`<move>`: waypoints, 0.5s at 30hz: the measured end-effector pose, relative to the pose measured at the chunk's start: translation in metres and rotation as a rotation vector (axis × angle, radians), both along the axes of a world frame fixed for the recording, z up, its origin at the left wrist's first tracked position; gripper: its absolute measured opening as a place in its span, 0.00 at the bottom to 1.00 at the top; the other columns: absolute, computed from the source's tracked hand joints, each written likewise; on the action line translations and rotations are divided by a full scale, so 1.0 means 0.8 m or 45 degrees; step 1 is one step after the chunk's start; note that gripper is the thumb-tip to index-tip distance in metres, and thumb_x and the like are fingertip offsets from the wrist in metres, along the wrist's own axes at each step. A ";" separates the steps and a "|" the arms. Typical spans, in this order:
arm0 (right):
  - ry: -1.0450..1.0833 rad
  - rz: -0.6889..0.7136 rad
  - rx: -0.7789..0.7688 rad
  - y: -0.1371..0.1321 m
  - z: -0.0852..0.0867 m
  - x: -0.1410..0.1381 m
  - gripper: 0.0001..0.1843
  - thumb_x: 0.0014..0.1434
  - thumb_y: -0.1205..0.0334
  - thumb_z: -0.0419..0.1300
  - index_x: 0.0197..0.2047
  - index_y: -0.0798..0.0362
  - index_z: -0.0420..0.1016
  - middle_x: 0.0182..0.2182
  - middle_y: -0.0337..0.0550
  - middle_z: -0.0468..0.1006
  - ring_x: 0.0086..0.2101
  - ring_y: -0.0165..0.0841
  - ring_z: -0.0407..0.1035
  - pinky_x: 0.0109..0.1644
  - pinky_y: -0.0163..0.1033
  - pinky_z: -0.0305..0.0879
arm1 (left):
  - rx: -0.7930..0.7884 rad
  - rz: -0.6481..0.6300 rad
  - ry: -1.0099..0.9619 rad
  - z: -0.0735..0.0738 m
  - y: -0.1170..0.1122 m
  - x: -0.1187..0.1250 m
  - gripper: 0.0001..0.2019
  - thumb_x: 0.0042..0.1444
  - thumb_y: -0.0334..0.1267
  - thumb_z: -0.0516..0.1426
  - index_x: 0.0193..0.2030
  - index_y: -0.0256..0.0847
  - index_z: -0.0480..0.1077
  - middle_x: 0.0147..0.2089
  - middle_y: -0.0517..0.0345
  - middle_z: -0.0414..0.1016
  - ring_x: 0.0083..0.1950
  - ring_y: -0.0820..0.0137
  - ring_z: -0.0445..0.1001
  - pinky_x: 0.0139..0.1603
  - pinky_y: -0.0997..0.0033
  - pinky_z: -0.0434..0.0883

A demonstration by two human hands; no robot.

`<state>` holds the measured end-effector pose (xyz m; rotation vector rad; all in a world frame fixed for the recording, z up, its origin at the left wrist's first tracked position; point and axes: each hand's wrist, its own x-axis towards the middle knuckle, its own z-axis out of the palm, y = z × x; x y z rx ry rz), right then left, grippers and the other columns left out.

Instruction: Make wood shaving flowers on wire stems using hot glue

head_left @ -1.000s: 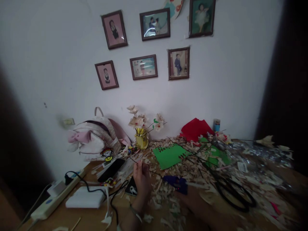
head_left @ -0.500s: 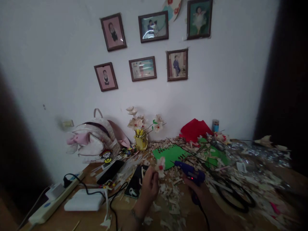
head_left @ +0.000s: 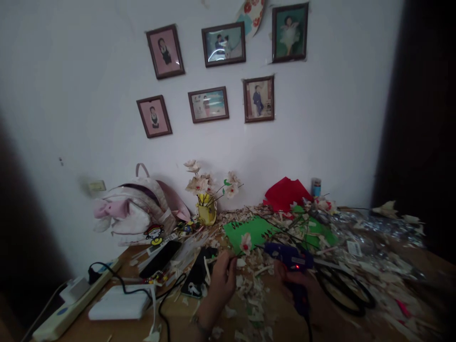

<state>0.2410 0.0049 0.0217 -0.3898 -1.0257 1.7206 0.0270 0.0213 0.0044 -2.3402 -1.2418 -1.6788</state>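
Observation:
My left hand (head_left: 221, 280) is closed in a pinch on a small cream paper flower (head_left: 245, 242) with a red centre, held up on its thin stem above the table. My right hand (head_left: 290, 280) grips a blue glue gun (head_left: 290, 259) whose red light glows; its nozzle points left toward the flower, a short gap away. A black cord trails down from the gun. Both hands hover over paper scraps (head_left: 256, 289) on the wooden table (head_left: 178, 318).
A yellow cup of paper flowers (head_left: 206, 211), a pale backpack (head_left: 133, 211), green paper (head_left: 249, 230), red paper (head_left: 287, 192), black scissors (head_left: 347, 289), a phone (head_left: 160, 259), a power strip (head_left: 67, 308) and a white block (head_left: 116, 306) lie around. Framed photos (head_left: 208, 104) hang on the wall.
My left hand picked up the flower and lifted it rightward. My right hand raised the glue gun off the table and brought its nozzle toward the flower.

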 end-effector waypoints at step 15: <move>0.028 0.085 0.005 -0.003 -0.001 0.001 0.13 0.40 0.54 0.64 0.20 0.53 0.68 0.11 0.32 0.65 0.10 0.21 0.51 0.13 0.29 0.46 | -0.110 -0.032 0.019 0.000 -0.003 0.007 0.08 0.60 0.33 0.47 0.39 0.41 0.67 0.33 0.55 0.71 0.35 0.67 0.69 0.37 0.71 0.65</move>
